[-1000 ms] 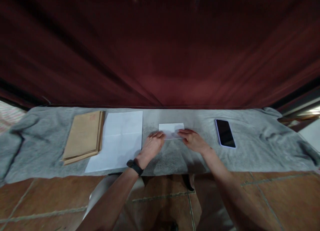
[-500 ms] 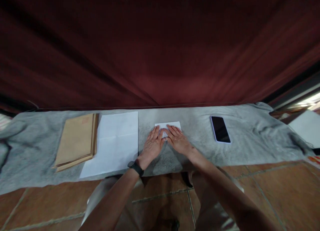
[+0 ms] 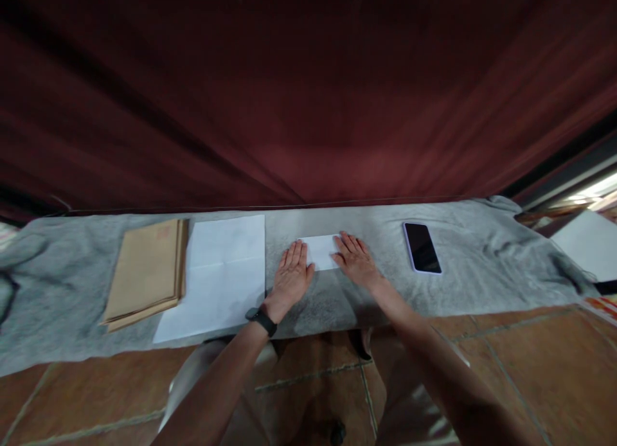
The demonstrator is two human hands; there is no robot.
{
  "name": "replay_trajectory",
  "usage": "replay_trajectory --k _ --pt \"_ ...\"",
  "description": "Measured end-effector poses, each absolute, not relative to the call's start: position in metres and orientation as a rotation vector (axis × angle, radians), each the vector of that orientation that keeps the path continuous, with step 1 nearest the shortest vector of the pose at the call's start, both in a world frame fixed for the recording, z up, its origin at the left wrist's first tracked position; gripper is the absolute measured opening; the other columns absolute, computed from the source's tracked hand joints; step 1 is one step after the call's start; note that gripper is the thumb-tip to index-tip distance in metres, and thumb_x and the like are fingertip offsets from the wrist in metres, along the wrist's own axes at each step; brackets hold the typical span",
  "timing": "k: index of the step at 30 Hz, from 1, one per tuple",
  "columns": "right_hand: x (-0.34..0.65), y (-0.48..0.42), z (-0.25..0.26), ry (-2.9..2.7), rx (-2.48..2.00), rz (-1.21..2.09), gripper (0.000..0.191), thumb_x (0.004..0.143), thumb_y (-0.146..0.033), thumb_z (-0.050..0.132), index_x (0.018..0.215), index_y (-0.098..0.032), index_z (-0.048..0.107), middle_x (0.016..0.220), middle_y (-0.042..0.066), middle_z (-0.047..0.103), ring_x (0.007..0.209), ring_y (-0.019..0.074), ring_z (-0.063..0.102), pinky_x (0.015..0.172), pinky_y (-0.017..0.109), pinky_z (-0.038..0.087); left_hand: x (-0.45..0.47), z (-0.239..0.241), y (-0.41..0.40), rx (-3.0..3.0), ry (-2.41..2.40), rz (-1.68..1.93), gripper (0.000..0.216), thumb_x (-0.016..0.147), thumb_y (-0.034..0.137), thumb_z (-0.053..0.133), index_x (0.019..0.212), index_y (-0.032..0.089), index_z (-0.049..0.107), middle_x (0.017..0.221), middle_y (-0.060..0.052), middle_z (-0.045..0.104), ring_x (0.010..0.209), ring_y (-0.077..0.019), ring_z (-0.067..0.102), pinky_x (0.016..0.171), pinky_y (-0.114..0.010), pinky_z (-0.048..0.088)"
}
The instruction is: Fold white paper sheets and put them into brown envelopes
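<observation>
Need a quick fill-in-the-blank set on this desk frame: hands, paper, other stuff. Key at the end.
1. Counting the left hand and right hand, ____ hands touch the small white paper rectangle.
2. The black wristband is on the ____ wrist.
3. In the picture, the dark-screened phone in a light purple case lies to the ____ of both hands.
4. On the rumpled grey cloth, the stack of paper envelopes overlapping the large creased white sheet is coloured ____.

Missing words: two; left; right; brown.

The head view looks forward and down (fairly near) over the small paper.
</observation>
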State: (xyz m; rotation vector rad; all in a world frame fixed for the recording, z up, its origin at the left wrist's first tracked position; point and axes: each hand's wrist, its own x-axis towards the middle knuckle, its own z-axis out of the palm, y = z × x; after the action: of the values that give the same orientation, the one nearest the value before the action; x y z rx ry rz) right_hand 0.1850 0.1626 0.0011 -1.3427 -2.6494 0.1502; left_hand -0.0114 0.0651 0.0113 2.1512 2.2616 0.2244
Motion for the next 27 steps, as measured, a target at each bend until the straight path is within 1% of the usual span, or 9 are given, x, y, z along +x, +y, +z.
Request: replay_trajectory --k 2,5,7,9,12,15,20,23,27 --pt "0.186 0.165 0.002 -2.659 -1.343 0.169 0.058 0.105 -0.045 0.039 0.156 -0.019 0.039 0.164 0.011 0.034 0.151 0.0276 0.034 0.123 0.049 0.027 -0.011 0.013 0.065 2.192 2.272 0.244 0.059 0.103 0.033 0.036 0.155 0.006 0.036 0.163 -0.020 0.034 0.153 -0.0296 0.029 0.125 -0.049 0.025" --pt "0.184 0.170 0.004 -2.686 -1.345 0.223 0.058 0.104 -0.045 0.041 0.156 -0.019 0.040 0.165 0.011 0.033 0.152 0.0282 0.031 0.124 0.049 0.026 -0.007 0.016 0.066 2.312 2.213 0.222 0.053 0.103 0.028 0.037 0.152 0.009 0.042 0.164 -0.017 0.034 0.154 -0.0311 0.026 0.126 -0.056 0.019" --pt "0.181 0.172 0.006 -2.712 -1.335 0.253 0.057 0.103 -0.041 0.042 0.156 -0.019 0.040 0.166 0.011 0.032 0.152 0.0278 0.030 0.123 0.050 0.026 -0.002 0.018 0.066 2.399 2.135 0.177 0.051 0.101 0.021 0.036 0.151 0.009 0.045 0.162 -0.016 0.037 0.154 -0.0290 0.027 0.127 -0.054 0.020" --pt "0.178 0.174 0.008 -2.746 -1.327 0.269 0.056 0.103 -0.036 0.041 0.156 -0.020 0.040 0.166 0.011 0.031 0.153 0.0271 0.029 0.123 0.051 0.025 0.004 0.019 0.066 2.472 2.072 0.114 0.052 0.099 0.014 0.035 0.149 0.007 0.046 0.160 -0.017 0.040 0.153 -0.0271 0.031 0.127 -0.050 0.022" --pt "0.176 0.176 0.007 -2.787 -1.323 0.269 0.055 0.102 -0.032 0.040 0.156 -0.021 0.039 0.166 0.011 0.031 0.153 0.0272 0.030 0.123 0.053 0.024 0.015 0.019 0.064 2.601 1.970 0.009 0.052 0.097 0.009 0.034 0.147 0.005 0.049 0.157 -0.018 0.045 0.150 -0.0276 0.036 0.128 -0.049 0.022" --pt "0.177 0.177 0.004 -2.787 -1.299 0.262 0.055 0.101 -0.032 0.040 0.155 -0.021 0.040 0.165 0.011 0.033 0.152 0.0274 0.031 0.122 0.054 0.025 0.023 0.017 0.063 2.649 1.919 -0.044 0.052 0.098 0.008 0.032 0.146 0.004 0.050 0.154 -0.018 0.050 0.148 -0.0270 0.040 0.129 -0.048 0.022" --pt "0.177 0.178 0.004 -2.781 -1.265 0.250 0.054 0.101 -0.031 0.040 0.154 -0.019 0.042 0.165 0.011 0.034 0.153 0.0285 0.029 0.123 0.055 0.023 0.027 0.016 0.062 2.634 1.904 -0.069 0.052 0.099 0.009 0.032 0.148 0.003 0.048 0.154 -0.020 0.049 0.147 -0.0269 0.041 0.129 -0.048 0.022" --pt "0.172 0.175 0.005 -2.804 -1.223 0.239 0.053 0.104 -0.031 0.034 0.155 -0.018 0.042 0.165 0.010 0.034 0.153 0.0277 0.029 0.124 0.056 0.021 0.028 0.016 0.061 2.606 1.908 -0.065 0.053 0.098 0.007 0.032 0.148 0.003 0.048 0.155 -0.020 0.048 0.147 -0.0268 0.041 0.127 -0.046 0.025" --pt "0.168 0.171 0.005 -2.833 -1.180 0.253 0.053 0.107 -0.032 0.025 0.157 -0.021 0.038 0.166 0.008 0.031 0.153 0.0262 0.029 0.124 0.053 0.022 0.028 0.018 0.059 2.551 1.927 -0.059 0.055 0.096 0.004 0.031 0.148 0.004 0.047 0.156 -0.020 0.046 0.147 -0.0262 0.042 0.124 -0.043 0.032"
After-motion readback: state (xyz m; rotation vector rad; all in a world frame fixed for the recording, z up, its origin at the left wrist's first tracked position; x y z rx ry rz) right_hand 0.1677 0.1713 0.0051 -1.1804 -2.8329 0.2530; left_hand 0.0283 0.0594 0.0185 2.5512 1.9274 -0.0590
